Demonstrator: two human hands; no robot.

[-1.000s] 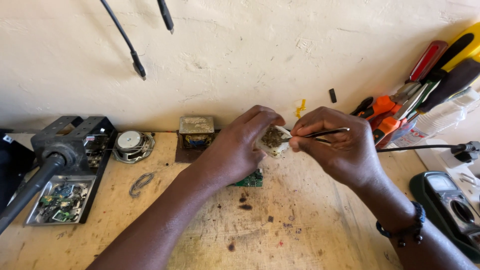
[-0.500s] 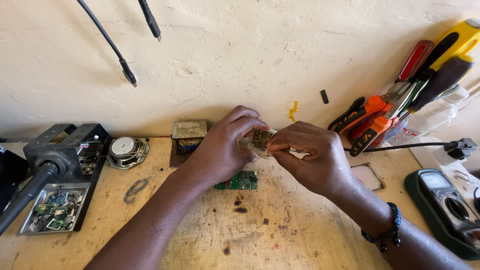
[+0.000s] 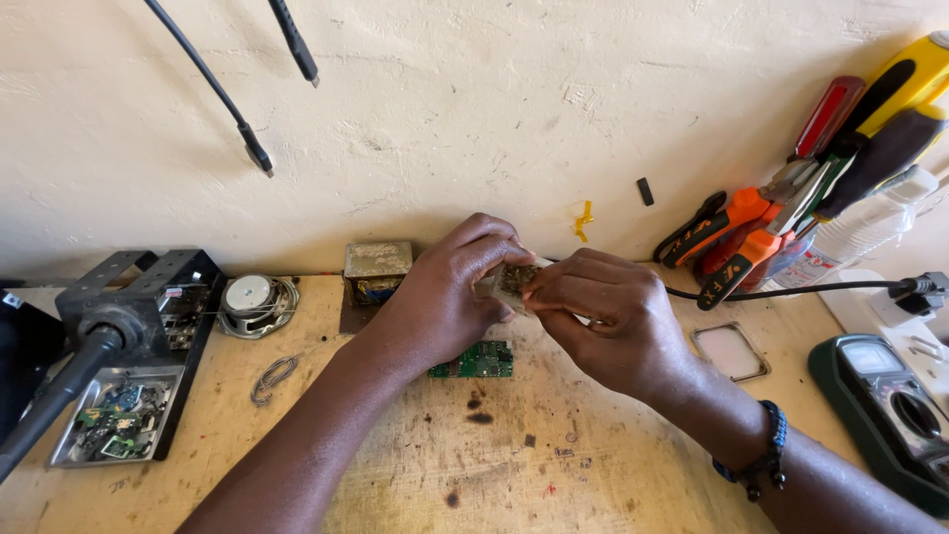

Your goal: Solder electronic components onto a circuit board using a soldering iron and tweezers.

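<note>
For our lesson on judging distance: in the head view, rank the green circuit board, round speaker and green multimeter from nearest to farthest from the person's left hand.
1. Green circuit board, just below the left hand.
2. Round speaker, off to its left.
3. Green multimeter, far right bench edge.

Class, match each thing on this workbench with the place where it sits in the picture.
Things:
1. small speaker
2. green circuit board
3. green multimeter
4. orange-handled pliers

Places:
A. leaning on the wall at the right
B. at the bench's right edge
C. flat on the bench, below the two hands
D. left of the small metal box

Pairs: 1-D, 2-C, 3-B, 4-A
</note>
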